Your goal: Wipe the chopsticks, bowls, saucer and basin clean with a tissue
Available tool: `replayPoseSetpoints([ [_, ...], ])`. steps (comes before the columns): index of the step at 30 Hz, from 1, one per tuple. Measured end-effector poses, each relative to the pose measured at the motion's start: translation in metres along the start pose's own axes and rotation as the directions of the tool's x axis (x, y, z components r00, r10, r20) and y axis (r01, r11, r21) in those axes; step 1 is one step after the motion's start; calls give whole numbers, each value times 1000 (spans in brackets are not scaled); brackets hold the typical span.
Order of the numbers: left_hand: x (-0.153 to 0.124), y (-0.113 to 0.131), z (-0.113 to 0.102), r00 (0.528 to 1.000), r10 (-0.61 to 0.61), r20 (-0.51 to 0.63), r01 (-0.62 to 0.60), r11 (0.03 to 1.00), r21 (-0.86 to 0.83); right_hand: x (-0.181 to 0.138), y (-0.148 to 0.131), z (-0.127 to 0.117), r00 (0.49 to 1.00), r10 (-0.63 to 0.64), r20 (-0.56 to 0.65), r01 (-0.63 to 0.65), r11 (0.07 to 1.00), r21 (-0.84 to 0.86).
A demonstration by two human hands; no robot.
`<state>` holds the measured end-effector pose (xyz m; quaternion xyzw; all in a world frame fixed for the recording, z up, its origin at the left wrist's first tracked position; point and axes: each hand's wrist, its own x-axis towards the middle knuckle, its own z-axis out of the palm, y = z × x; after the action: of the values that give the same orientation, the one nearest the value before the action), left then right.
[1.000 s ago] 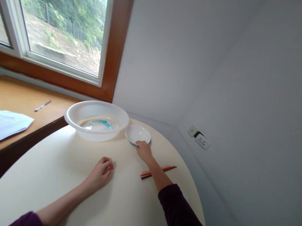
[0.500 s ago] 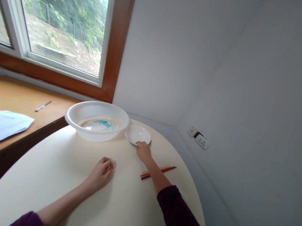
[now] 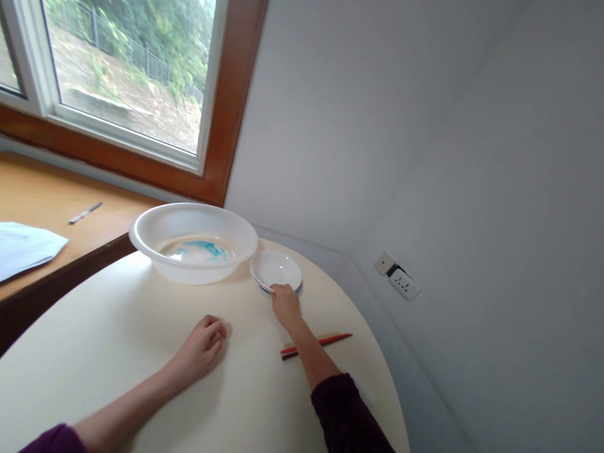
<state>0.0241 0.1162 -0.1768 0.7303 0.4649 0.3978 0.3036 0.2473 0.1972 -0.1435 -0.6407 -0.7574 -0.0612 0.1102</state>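
My right hand (image 3: 286, 306) pinches the near rim of a small white plate (image 3: 276, 269), thumb and fingers closed on the edge. At least one more dish lies stacked under it, its edge just showing. Loosely curled, my left hand (image 3: 207, 342) rests on the table with nothing visible in it. Beneath my right forearm lie a red chopstick (image 3: 334, 339) or similar thin stick and a dark one (image 3: 290, 356), partly hidden by the arm. Left of the plates stands a wide translucent white basin (image 3: 195, 268) with blue marks on its bottom.
Everything stands on a round cream table (image 3: 142, 326). A wooden desk (image 3: 28, 181) adjoins at the left, bearing a pen (image 3: 86, 213) and papers (image 3: 18, 251). Walls with a socket (image 3: 404, 283) border the right side, and a wood-framed window (image 3: 133, 65) is behind.
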Motion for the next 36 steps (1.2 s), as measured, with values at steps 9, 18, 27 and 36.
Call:
replayPoseSetpoints([
  [9,0,4,-1,1000,2,9,-2,1000,-12,-1,-2,2,1000,24,-11,-24,1000,-11],
  [18,0,-1,2,1000,18,-24,-18,1000,-22,-2,-4,1,999,34,-15,-35,999,-15],
  [27,0,-2,1,1000,26,-6,-26,1000,-12,-4,-3,4,998,46,-35,-47,999,-13],
  [36,-1,-4,2,999,44,6,-44,999,7,-6,-4,5,997,50,-53,-51,998,-22],
])
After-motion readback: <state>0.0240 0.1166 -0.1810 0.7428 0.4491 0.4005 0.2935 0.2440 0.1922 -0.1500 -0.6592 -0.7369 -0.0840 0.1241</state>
